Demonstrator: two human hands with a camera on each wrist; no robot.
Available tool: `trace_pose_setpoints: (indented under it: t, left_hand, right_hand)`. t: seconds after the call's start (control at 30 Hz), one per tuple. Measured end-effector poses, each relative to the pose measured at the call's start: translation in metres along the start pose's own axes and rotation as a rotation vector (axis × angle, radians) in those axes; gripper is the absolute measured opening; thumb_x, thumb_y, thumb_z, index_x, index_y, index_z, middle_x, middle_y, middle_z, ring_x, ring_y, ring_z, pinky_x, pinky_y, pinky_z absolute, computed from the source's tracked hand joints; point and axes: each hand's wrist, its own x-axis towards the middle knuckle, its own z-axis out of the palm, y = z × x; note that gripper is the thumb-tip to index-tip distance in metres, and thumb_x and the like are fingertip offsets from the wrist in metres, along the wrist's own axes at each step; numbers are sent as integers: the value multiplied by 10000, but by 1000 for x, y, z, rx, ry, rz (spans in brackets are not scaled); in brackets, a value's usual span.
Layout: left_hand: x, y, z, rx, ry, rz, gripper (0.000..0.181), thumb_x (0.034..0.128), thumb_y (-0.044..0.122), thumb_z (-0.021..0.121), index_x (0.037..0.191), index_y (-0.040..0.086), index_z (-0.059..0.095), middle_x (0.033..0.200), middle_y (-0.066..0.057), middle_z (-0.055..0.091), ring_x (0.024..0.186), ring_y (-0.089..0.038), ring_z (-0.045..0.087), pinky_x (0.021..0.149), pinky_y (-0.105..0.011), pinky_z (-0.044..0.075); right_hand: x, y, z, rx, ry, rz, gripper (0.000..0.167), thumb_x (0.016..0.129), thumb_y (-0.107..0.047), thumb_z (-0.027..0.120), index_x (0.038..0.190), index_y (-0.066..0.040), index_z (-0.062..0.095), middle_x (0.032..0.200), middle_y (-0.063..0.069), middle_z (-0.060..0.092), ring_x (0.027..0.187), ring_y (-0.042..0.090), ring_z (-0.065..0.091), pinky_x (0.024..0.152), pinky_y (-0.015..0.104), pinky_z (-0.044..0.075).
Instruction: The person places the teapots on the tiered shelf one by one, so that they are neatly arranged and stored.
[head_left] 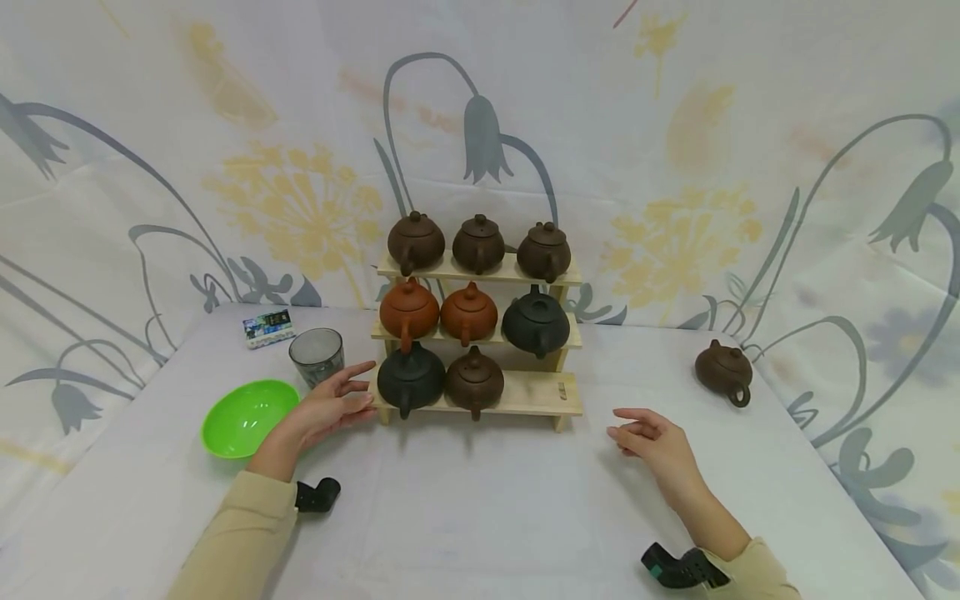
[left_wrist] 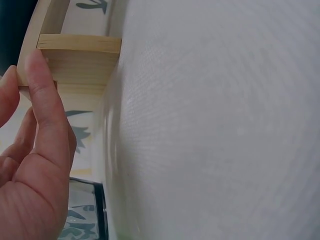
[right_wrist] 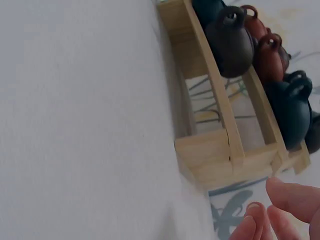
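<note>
A three-tier wooden stand (head_left: 536,393) holds several small clay teapots. Its top tier bears dark brown teapots, including one at the right (head_left: 543,250); two reddish teapots (head_left: 468,313) and a black teapot (head_left: 536,321) sit on the middle one. On the lowest tier are a black teapot (head_left: 410,379) and a brown teapot (head_left: 475,382). My left hand (head_left: 326,410) reaches to the stand's left end, its fingertips (left_wrist: 39,65) touching the low board's edge. Right of the stand, my right hand (head_left: 656,450) hovers with bent fingers, holding nothing. Another brown teapot (head_left: 723,369) stands on the table beyond it.
A green bowl (head_left: 240,421) stands left of my left forearm. Behind it are a clear glass (head_left: 317,350) and a small printed box (head_left: 268,328). A floral cloth (head_left: 480,50) hangs behind the white-covered table (head_left: 480,508).
</note>
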Motion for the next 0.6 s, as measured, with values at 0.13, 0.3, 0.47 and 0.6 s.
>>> trace_pose_setpoints:
  t: [0.13, 0.3, 0.47, 0.6]
  left_hand:
    - [0, 0, 0, 1, 0, 2, 635, 939, -47, 482, 1481, 27, 158, 1269, -237, 365, 878, -131, 582, 840, -304, 503]
    - [0, 0, -1, -2, -5, 1, 636, 939, -49, 480, 1480, 24, 153, 1273, -239, 358, 874, -129, 582, 833, -298, 505]
    - [0, -1, -1, -4, 0, 3, 636, 938, -52, 480, 1480, 24, 156, 1273, -240, 360, 872, -128, 585, 834, -301, 505]
    - [0, -1, -1, -9, -5, 9, 640, 936, -51, 484, 1479, 21, 154, 1267, -239, 362, 872, -128, 585, 827, -294, 508]
  right_hand:
    - [1, 6, -23, 26, 29, 1, 520, 851, -169, 697, 1254, 80, 482, 809, -63, 630, 755, 122, 586, 703, 233, 516]
    - [6, 13, -45, 56, 68, -1, 473, 839, -194, 713, 1204, 42, 527, 786, -112, 643, 747, 95, 595, 692, 217, 514]
    - [12, 21, -65, 147, 127, 54, 291, 827, -162, 724, 1083, -99, 602, 749, -118, 649, 703, 62, 598, 663, 195, 512]
    - [18, 28, -81, 244, 158, 87, 174, 818, -124, 728, 935, -218, 640, 734, -106, 654, 681, 55, 609, 643, 180, 510]
